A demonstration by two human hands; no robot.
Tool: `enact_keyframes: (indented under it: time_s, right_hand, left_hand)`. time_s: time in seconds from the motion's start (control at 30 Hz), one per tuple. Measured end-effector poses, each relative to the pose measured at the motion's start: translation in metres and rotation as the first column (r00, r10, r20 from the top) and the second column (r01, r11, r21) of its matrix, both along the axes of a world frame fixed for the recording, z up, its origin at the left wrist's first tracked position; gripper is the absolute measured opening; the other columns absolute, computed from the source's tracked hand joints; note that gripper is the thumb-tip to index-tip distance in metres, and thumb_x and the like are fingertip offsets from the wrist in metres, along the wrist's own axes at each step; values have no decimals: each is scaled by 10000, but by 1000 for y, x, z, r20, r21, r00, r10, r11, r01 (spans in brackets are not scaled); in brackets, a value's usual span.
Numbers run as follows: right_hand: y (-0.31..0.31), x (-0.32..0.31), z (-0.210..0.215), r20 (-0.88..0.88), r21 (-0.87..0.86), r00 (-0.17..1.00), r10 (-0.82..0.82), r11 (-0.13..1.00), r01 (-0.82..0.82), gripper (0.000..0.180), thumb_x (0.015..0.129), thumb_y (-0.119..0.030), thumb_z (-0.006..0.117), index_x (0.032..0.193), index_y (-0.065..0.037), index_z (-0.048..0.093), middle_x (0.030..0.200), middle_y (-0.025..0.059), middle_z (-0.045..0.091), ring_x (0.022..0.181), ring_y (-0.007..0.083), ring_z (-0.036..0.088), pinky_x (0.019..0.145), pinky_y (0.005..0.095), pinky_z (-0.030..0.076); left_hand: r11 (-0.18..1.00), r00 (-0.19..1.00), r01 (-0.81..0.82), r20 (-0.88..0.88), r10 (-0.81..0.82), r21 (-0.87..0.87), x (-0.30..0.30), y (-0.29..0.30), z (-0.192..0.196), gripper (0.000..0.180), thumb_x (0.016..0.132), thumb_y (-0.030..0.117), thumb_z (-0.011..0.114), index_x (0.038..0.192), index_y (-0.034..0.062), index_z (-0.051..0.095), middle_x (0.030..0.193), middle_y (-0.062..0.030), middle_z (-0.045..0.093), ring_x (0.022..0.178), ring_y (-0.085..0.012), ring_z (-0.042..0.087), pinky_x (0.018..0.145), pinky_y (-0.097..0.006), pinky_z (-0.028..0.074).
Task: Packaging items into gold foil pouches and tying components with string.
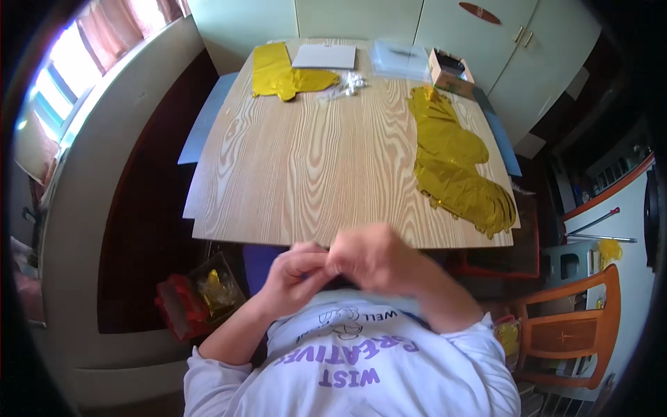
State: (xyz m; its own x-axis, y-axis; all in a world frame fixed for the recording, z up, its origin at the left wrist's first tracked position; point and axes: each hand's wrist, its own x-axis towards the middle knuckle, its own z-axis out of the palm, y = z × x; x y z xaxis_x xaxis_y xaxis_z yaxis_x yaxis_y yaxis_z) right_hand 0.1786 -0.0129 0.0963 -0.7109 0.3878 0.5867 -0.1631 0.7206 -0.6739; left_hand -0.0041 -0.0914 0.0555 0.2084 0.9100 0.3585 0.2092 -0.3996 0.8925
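Observation:
My left hand (295,274) and my right hand (372,258) meet in front of my chest, just off the table's near edge. The fingers of both are closed and pressed together, touching at the fingertips. Whatever is pinched between them is hidden or too small to make out. The right hand is slightly blurred. Nearest to it on the tabletop lies a crumpled, flat gold foil balloon (451,142), stretched along the right side. A second gold foil piece (274,73), also flat, lies at the far left.
The wood-grain table (313,174) also carries a whitish flat box (324,56), small white pieces in clear plastic (351,85), a clear plastic case (399,61) and an open box with dark contents (451,73). A red container (182,306) stands low at left, a wooden chair (566,333) at right.

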Motion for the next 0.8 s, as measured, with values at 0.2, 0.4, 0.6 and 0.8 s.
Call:
enact_keyframes:
  time_s: [0.2, 0.4, 0.6, 0.8]
  right_hand:
    - [-22, 1, -18, 171, -137, 981, 94, 988, -71, 207, 920, -189, 608, 793, -32, 560, 661, 151, 544, 612, 308, 598, 568, 384, 471]
    - [-5, -5, -31, 160, -142, 987, -19, 989, 42, 236, 919, -197, 611, 760, -42, 532, 613, 141, 508, 575, 315, 571, 538, 375, 460]
    - [16, 0, -5, 193, -138, 954, -228, 957, 257, 200, 903, -163, 622, 775, -33, 539, 653, 139, 552, 616, 315, 595, 548, 369, 475]
    - [0, 3, -7, 167, -181, 986, -17, 982, 47, 185, 910, -157, 602, 796, -21, 553, 683, 158, 571, 640, 301, 620, 581, 372, 493]
  left_hand:
    - [978, 967, -206, 145, 210, -46, -8, 5, 10, 58, 858, -6, 649, 897, 4, 690, 788, -64, 613, 745, -142, 565, 668, -273, 432]
    - [992, 863, -97, 490, 126, -85, -7, 10, 11, 65, 862, -5, 645, 911, -30, 680, 816, -56, 621, 765, -94, 542, 665, -228, 430]
    - [999, 980, 43, 194, -39, -15, 0, 4, 6, 70, 848, -2, 658, 900, 21, 698, 794, -57, 621, 744, -146, 568, 670, -271, 430]
    - [968, 969, -157, -159, 189, 195, -13, 20, -9, 65, 848, 6, 664, 908, 10, 688, 786, -52, 604, 724, -159, 558, 720, -294, 430]
